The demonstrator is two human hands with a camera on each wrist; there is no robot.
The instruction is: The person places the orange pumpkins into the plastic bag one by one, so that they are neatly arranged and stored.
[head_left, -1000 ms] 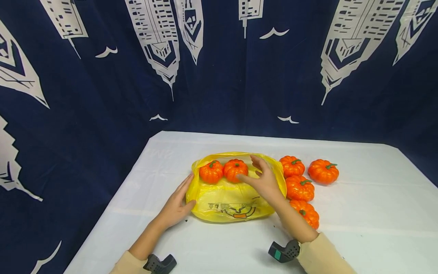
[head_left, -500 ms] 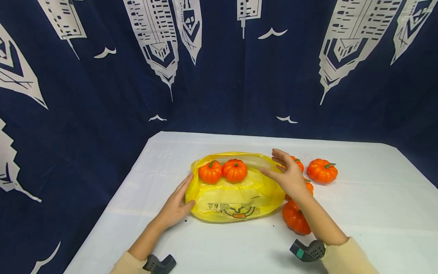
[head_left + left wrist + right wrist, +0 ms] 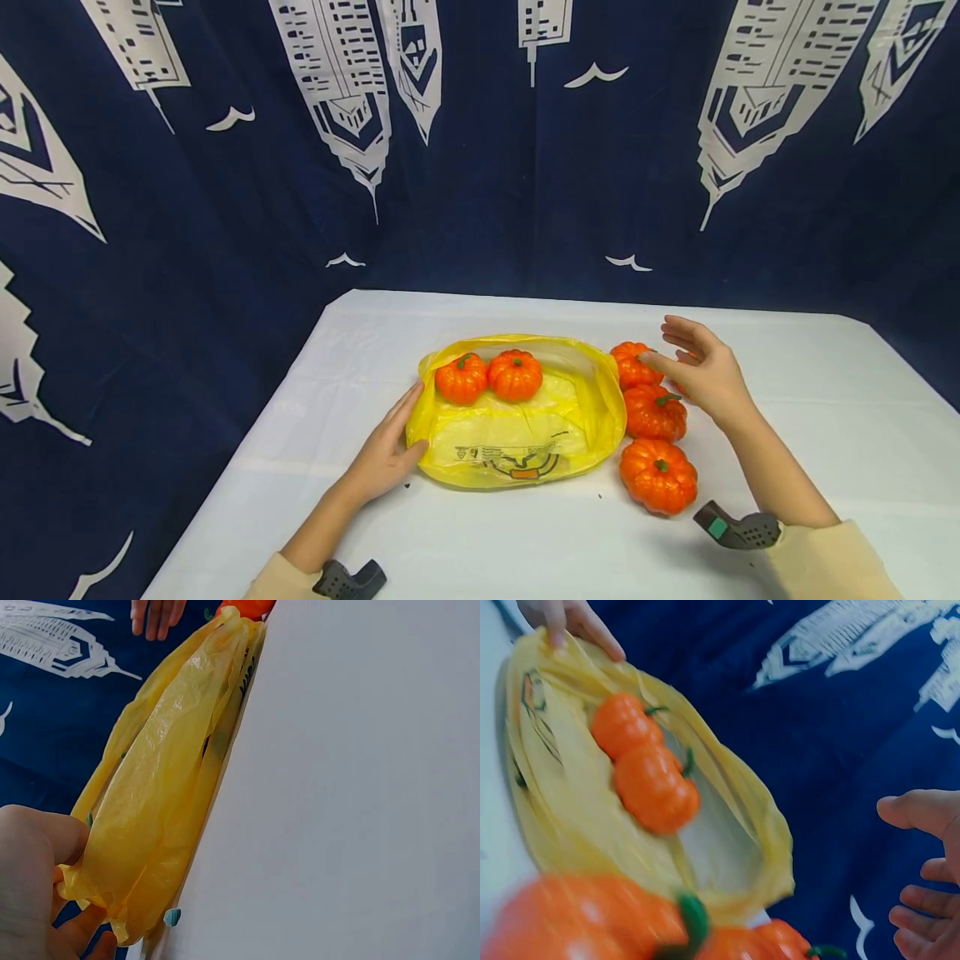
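1. A crinkled yellow plastic bag (image 3: 517,425) gapes on the white table (image 3: 825,400), two glossy ribbed pumpkins (image 3: 515,375) inside at 10 and 12 o'clock.
2. At its 9 o'clock, the left hand (image 3: 386,450) grips the side.
3. Thumb wide, holding nothing, the right hand (image 3: 707,375) hovers near loose round pumpkins (image 3: 656,414) at 2 to 4 o'clock.

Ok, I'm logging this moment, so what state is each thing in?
Yellow bag: mouth open.
Two pumpkins inside: side by side.
Pumpkins beside the bag: outside it, one mostly hidden.
Left hand: holding the bag's edge.
Right hand: empty, thumb apart from fingers.
Blue cloth backdrop: print upside down.
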